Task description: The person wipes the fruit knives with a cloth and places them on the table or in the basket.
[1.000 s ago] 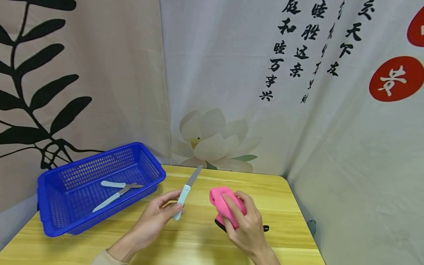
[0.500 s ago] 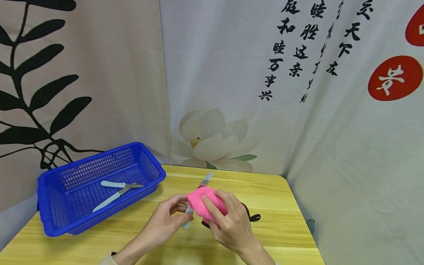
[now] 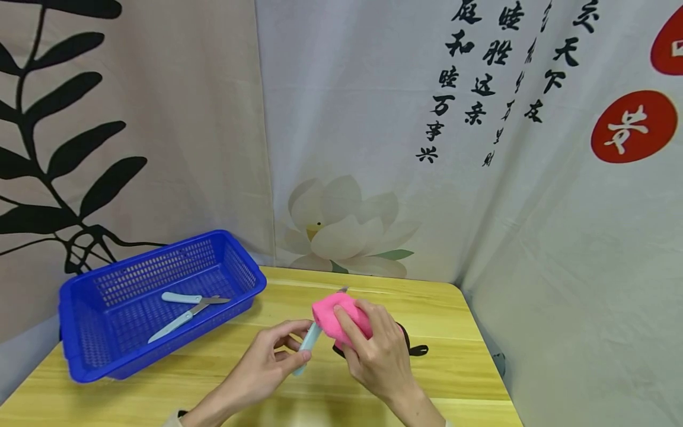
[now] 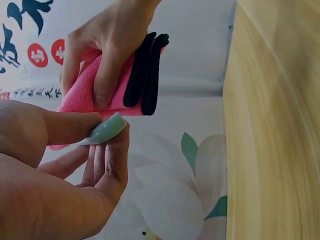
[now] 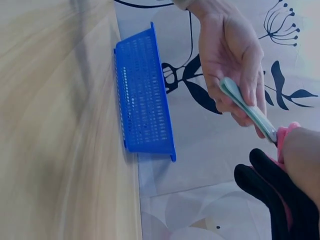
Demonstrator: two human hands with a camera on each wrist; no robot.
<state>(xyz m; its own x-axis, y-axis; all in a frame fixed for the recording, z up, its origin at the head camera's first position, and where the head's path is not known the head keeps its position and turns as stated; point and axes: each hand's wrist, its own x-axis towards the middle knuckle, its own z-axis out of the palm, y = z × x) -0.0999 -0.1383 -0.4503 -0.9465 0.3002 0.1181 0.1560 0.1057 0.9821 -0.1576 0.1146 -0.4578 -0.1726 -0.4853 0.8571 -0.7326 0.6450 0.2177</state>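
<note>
My left hand pinches the pale blue-green handle of a small knife between thumb and fingers, above the table. A folded pink cloth with black edging is gripped in my right hand and wraps the blade. Only the blade's tip shows beyond the cloth. The left wrist view has the handle's end between thumb and fingertips, with the cloth just behind it. In the right wrist view the handle runs from the left hand into the cloth's pink fold.
A blue plastic basket stands on the left of the wooden table. Inside it lie a knife with a pale handle and another pale-handled knife, their blades crossing. Printed curtains hang close behind the table.
The right hand has brought the pink cloth leftward onto the blade, then along it toward the tip. The left hand has shifted slightly right with the knife.
</note>
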